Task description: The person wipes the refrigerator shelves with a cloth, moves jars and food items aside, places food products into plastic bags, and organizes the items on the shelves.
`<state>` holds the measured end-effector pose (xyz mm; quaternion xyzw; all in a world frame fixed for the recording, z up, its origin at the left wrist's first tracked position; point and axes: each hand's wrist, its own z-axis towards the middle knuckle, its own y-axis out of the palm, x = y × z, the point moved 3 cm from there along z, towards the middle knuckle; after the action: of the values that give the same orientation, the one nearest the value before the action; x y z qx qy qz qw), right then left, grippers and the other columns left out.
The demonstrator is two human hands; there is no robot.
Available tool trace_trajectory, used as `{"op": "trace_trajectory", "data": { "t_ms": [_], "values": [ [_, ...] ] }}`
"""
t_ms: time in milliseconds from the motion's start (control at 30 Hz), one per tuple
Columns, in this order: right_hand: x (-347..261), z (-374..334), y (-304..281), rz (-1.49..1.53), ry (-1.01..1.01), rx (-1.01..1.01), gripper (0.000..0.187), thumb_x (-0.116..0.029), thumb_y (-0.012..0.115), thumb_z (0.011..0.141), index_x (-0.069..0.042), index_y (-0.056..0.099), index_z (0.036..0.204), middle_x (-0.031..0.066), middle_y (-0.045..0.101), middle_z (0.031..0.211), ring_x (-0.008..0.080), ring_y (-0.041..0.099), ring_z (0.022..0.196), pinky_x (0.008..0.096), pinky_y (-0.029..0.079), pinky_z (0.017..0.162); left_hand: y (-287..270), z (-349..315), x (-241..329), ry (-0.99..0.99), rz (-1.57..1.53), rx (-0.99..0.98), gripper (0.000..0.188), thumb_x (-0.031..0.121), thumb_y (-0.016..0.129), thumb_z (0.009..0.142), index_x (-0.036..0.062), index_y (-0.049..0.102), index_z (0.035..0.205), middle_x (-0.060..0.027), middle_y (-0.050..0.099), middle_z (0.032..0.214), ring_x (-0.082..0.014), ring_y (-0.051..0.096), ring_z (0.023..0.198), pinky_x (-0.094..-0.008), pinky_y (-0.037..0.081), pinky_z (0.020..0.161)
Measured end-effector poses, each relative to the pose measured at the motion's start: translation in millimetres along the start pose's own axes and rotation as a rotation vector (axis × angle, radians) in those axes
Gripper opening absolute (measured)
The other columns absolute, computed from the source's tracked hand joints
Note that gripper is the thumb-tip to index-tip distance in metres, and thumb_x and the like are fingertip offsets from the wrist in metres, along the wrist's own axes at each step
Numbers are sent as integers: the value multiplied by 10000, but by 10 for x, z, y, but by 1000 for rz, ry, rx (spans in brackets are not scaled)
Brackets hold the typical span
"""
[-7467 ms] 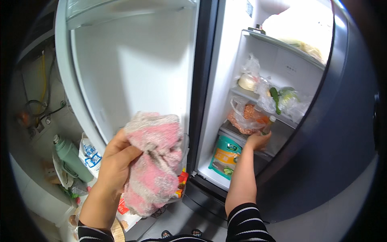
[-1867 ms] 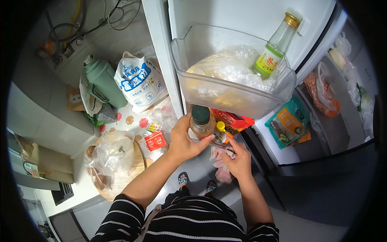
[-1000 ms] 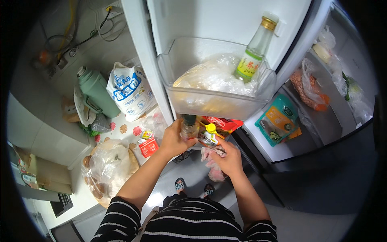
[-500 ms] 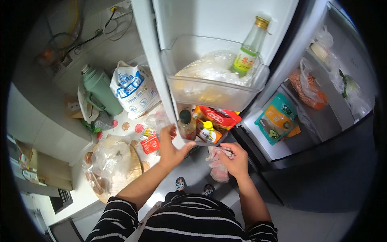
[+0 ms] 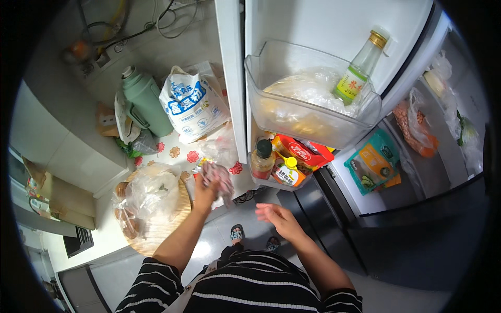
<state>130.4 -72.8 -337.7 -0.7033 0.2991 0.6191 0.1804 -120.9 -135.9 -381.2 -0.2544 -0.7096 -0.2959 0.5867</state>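
Note:
My left hand (image 5: 204, 192) is closed on a crumpled pink cloth (image 5: 219, 182) above the edge of the counter, in front of a clear plastic bag (image 5: 216, 147). Its fingertips are partly hidden by the cloth. My right hand (image 5: 279, 218) hangs free over the floor with nothing in it, the fingers stretched out and slightly bent. It is nearest to the lower door bin (image 5: 276, 183) of the open fridge. In that bin stand a dark-capped sauce bottle (image 5: 262, 160), a yellow-capped packet (image 5: 290, 172) and a red package (image 5: 302, 151).
The upper door bin (image 5: 313, 121) holds a plastic-wrapped bundle and a green-labelled glass bottle (image 5: 357, 70). A teal pouch (image 5: 371, 161) lies inside the fridge at right. On the counter are a flour bag (image 5: 192, 107), a green thermos (image 5: 146, 104) and a round board (image 5: 172, 219) with bagged food.
The pink cloth has passed from my right hand to my left, which has let go of the door bin. My right hand has moved back, emptied. The view has shifted left.

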Motion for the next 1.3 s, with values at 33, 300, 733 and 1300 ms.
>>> {"op": "trace_trajectory", "data": {
  "t_ms": [33, 300, 733, 1300],
  "values": [
    [3, -52, -25, 76, 93, -29, 379, -270, 579, 920, -7, 557, 1193, 104, 635, 1052, 147, 615, 910, 269, 471, 840, -131, 246, -138, 62, 34, 22, 389, 62, 625, 862, 25, 459, 1211, -63, 600, 1023, -134, 575, 863, -259, 485, 738],
    [-284, -389, -750, -97, -65, 325, 222, -124, 676, 840, -9, 644, 1027, 28, 648, 885, 81, 591, 814, 223, 484, 724, -328, 472, -1, 169, 1417, 263, 963, 408, 735, 673, 73, 229, 1421, -336, 270, 1379, -455, 352, 1247, -451, 344, 1018],
    [334, -345, -3316, 164, -439, 1945, 827, -292, 791, 683, 64, 385, 1309, 196, 651, 1034, 313, 637, 893, 353, 481, 827, 2003, -1006, 980, 1089, 506, -953, 298, 33, 717, 727, 31, 613, 1006, -127, 649, 899, -287, 638, 793, -354, 516, 706],
    [-2289, -1434, -1503, -226, -1164, 1361, 376, -227, 621, 902, 57, 517, 1125, 134, 601, 1043, 154, 605, 889, 263, 501, 707, 1883, -1220, 2643, 1403, 166, -773, 289, 77, 727, 750, -2, 627, 1010, -149, 652, 922, -287, 634, 777, -336, 505, 683]
  ]
}}
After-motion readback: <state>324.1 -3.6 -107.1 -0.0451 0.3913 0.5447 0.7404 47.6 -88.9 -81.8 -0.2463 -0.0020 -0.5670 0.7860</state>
